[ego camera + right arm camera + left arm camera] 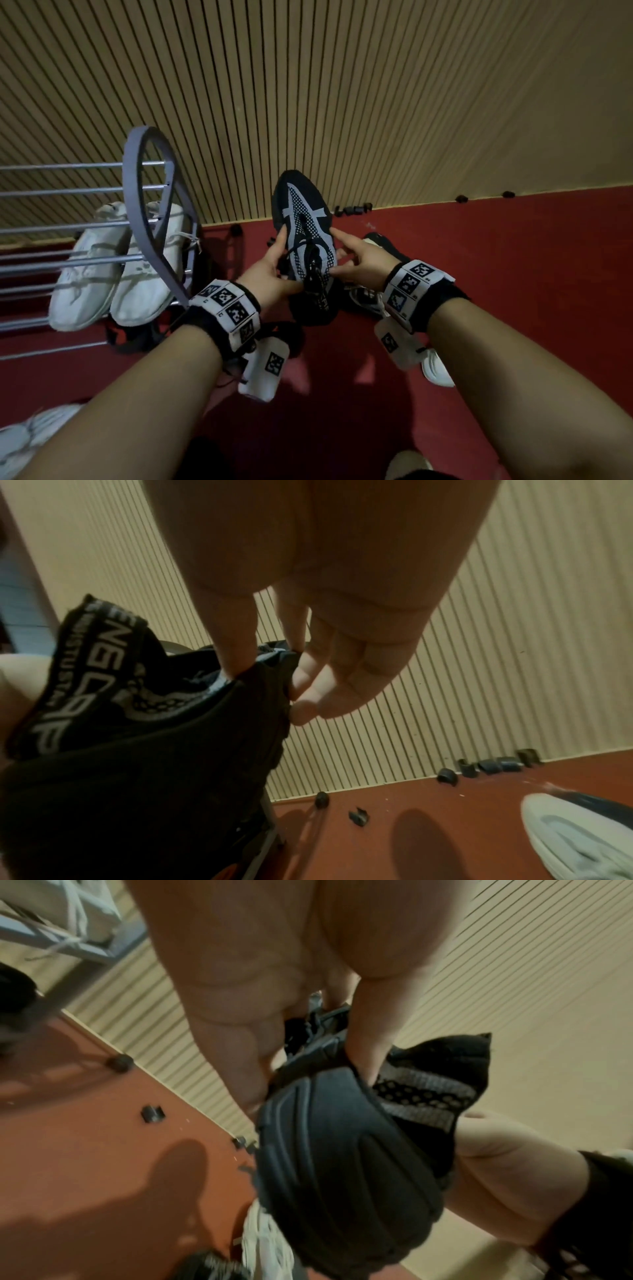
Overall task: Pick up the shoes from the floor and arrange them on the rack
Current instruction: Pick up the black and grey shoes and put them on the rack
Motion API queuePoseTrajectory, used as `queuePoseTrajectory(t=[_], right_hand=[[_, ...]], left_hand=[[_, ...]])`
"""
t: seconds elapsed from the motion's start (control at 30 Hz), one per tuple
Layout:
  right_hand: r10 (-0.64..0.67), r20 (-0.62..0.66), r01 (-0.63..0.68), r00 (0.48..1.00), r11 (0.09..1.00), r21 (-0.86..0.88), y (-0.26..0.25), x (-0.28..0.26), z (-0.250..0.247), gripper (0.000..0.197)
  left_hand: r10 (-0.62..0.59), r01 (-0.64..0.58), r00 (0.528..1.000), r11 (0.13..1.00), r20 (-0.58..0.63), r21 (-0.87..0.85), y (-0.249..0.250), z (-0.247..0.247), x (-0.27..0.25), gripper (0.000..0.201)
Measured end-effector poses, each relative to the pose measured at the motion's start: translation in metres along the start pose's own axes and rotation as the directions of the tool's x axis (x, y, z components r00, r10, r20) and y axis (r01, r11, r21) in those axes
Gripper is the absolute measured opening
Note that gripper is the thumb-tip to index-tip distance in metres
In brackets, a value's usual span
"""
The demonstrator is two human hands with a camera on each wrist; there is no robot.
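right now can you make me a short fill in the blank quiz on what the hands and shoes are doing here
1. Both hands hold one ____ shoe above the floor.
2. The pair of shoes already on the rack is ____.
3. The floor is ____.

Missing words: black; white; red

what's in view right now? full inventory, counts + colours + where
black shoe: 1, black with grey mesh pattern, held above the floor between both hands, toe toward the wall
white shoes: 2, white, side by side on the rack
rack: 1, grey frame with metal bars, on the left by the wall
shoes on floor: at least 1 black and white, partly hidden under the right wrist; more white ones at the frame edges, count unclear
small clips: several, dark, on the floor along the wall
floor: red
wall: tan, ribbed
left hand: grips the black shoe's left side
right hand: pinches its right side
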State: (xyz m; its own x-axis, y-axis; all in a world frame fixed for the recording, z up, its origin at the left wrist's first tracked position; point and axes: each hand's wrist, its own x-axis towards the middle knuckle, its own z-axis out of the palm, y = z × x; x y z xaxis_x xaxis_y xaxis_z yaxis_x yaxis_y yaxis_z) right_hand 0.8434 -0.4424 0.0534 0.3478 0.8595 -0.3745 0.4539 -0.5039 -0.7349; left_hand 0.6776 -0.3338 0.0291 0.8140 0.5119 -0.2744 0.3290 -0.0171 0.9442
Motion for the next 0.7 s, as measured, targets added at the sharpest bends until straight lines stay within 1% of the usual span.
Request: queuePoseTrajectory(t=[0.1,0.17,0.23,0.33,0.47,0.53,0.6,0.7], right_hand=[[-0.066,0.086,0.069,0.994,0.997,-0.026,0.016,0.023,-0.013,0.080],[-0.094,0.083,0.098,0.992,0.994,-0.040,0.025,0.035,-0.022,0.078],[-0.127,0.085,0.128,0.988,0.992,-0.013,0.031,0.043,-0.031,0.077],[-0.136,0.124,0.134,0.983,0.991,0.020,0.036,0.049,-0.049,0.076],[-0.131,0.172,0.117,0.976,0.989,0.091,0.035,0.051,-0.070,0.077],[-0.114,0.155,0.093,0.981,0.986,0.137,0.039,0.055,-0.074,0.077],[-0.112,0.130,0.088,0.985,0.981,0.172,0.048,0.062,-0.072,0.076],[-0.081,0.089,0.065,0.993,0.983,0.173,0.066,0.072,-0.066,0.074]], left_hand=[[-0.035,0.036,0.996,0.999,-0.076,0.014,0.002,0.011,0.012,0.105],[-0.037,0.041,0.992,0.999,-0.121,0.030,0.003,0.018,0.023,0.106],[-0.059,0.061,0.986,0.998,-0.158,0.012,0.006,0.024,0.032,0.107],[-0.099,0.095,0.976,0.995,-0.192,-0.027,0.017,0.034,0.041,0.106],[-0.117,0.117,0.977,0.993,-0.177,-0.011,0.038,0.038,0.050,0.105],[-0.120,0.119,0.977,0.993,-0.173,-0.018,0.041,0.039,0.057,0.104],[-0.120,0.121,0.978,0.993,-0.168,-0.005,0.036,0.038,0.067,0.104],[-0.121,0.123,0.982,0.992,-0.143,0.003,0.014,0.040,0.086,0.105]])
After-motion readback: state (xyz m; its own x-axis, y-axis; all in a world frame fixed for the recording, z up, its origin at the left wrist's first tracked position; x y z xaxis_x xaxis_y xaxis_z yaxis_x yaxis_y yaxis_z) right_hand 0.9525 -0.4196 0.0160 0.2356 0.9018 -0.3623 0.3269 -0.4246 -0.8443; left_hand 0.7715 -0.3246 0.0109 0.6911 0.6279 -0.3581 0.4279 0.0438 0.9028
